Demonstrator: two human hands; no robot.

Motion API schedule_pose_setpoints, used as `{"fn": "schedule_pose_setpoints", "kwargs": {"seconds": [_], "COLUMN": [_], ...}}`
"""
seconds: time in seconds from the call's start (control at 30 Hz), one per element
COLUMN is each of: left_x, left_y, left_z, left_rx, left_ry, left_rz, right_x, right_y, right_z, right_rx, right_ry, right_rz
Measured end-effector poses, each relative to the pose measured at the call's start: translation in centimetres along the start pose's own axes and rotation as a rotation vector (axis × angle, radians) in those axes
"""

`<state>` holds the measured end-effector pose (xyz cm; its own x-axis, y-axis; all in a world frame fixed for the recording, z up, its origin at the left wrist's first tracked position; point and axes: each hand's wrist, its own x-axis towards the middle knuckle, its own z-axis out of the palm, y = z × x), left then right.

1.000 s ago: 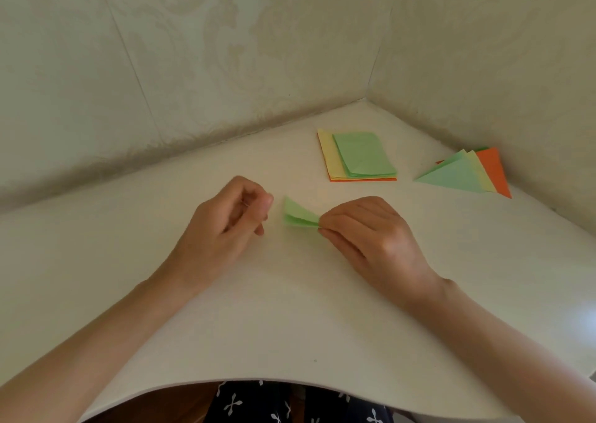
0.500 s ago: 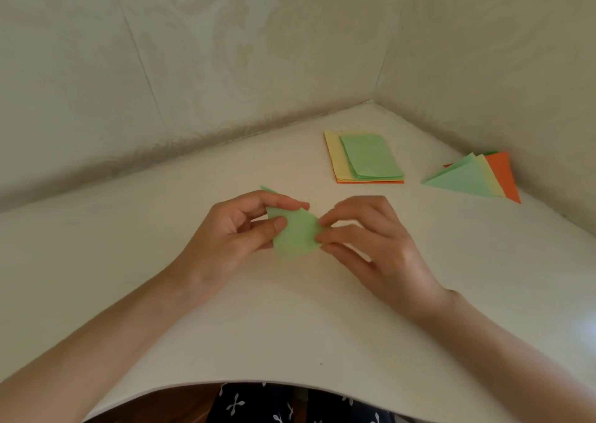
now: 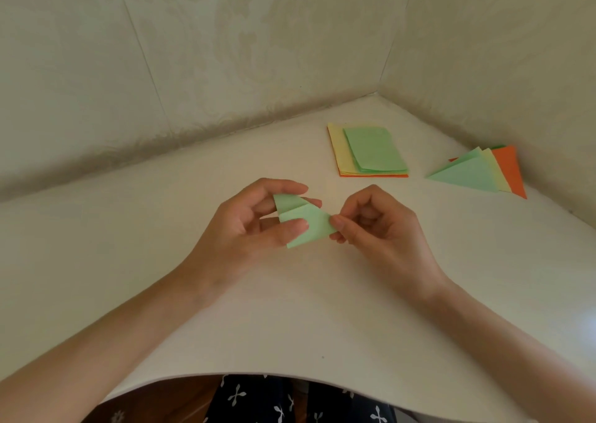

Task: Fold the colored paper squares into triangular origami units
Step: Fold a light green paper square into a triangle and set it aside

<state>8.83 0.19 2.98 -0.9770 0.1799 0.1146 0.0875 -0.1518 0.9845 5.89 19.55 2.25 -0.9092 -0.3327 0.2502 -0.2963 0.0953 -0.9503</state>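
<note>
Turned since half a second ago, the green folded paper (image 3: 309, 222) is now showing two flaps split by a crease. Nearest, dark patterned fabric (image 3: 258, 400) is showing below the white table (image 3: 290, 309). Over the table's middle, the left hand (image 3: 245, 225) is gripping the paper's left side, thumb pressing its front and fingers curling behind. The right hand (image 3: 383, 225) is pinching its right corner between thumb and forefinger, the other fingers curling in. Farther back, a stack of paper squares (image 3: 371, 150) is lying flat, green over yellow and orange. Right of it, folded triangles (image 3: 474, 172) are fanning out beside the patterned wall (image 3: 225, 51).
</note>
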Motion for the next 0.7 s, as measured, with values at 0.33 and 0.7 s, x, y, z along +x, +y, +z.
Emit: {"fn": "schedule_pose_setpoints", "kwargs": {"seconds": [0.33, 0.7], "left_x": [0.0, 0.8], "left_y": [-0.2, -0.1], "left_z": [0.7, -1.1], "left_rx": [0.035, 0.391], "left_ry": [0.055, -0.126], "left_rz": [-0.029, -0.129], "right_x": [0.1, 1.4], "right_y": [0.2, -0.3], "right_z": [0.4, 0.3], "right_rx": [-0.020, 0.221], "right_ry": [-0.142, -0.030], "right_rz": [0.122, 0.241]}}
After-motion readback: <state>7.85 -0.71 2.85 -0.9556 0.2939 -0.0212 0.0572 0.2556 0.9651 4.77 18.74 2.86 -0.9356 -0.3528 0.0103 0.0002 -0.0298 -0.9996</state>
